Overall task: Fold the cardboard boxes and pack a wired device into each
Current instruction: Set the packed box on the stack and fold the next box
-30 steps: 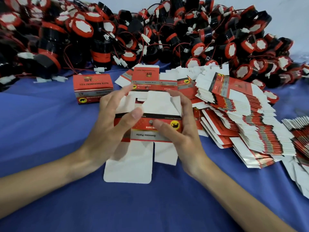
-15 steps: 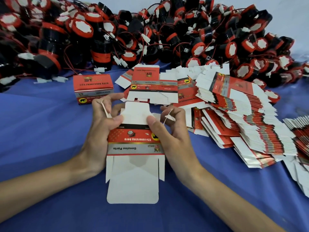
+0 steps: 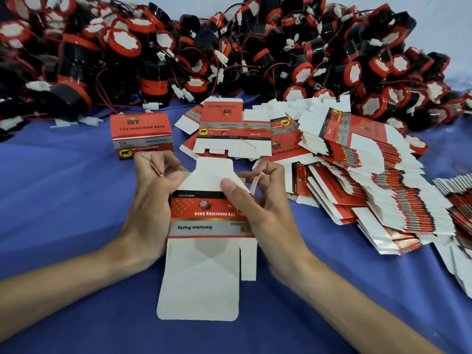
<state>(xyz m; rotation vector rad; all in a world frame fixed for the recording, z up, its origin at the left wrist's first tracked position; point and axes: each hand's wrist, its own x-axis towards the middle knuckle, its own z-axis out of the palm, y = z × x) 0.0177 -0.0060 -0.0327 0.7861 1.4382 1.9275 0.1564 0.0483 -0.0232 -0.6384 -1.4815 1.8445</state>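
Cardboard box (image 3: 209, 215), half folded, sits at the centre of the view over a smooth blue cloth (image 3: 63, 213), held between two bare hands. Its glossy middle panel is red with a black band and a silver strip reading "Genuine Parts", upside down to the viewer. A plain white tapered flap (image 3: 212, 172) rises from its far edge. A large white rounded flap (image 3: 199, 290) reaches toward the viewer, with a narrow flap (image 3: 249, 261) beside it on the right.

The left hand (image 3: 150, 200) is clamped on the box's left edge, thumb resting on the tapered flap and fingers pinching a small left tab (image 3: 157, 171). The right hand (image 3: 265, 213) grips the right edge, thumb pressing the tapered flap and fingertips pinching a small right tab (image 3: 256, 183).

Just beyond the left hand stands a finished box (image 3: 141, 135), a closed red and silver rectangle with a yellow round elephant logo. A flat unfolded box (image 3: 229, 134) lies printed side up behind the held one. To the right, fanned stacks of flat boxes (image 3: 383, 180) show thin white and red edges. Across the back runs a heap of wired devices (image 3: 229, 47): round black bodies with red rims, white faces, thin red wires and white plastic plugs.
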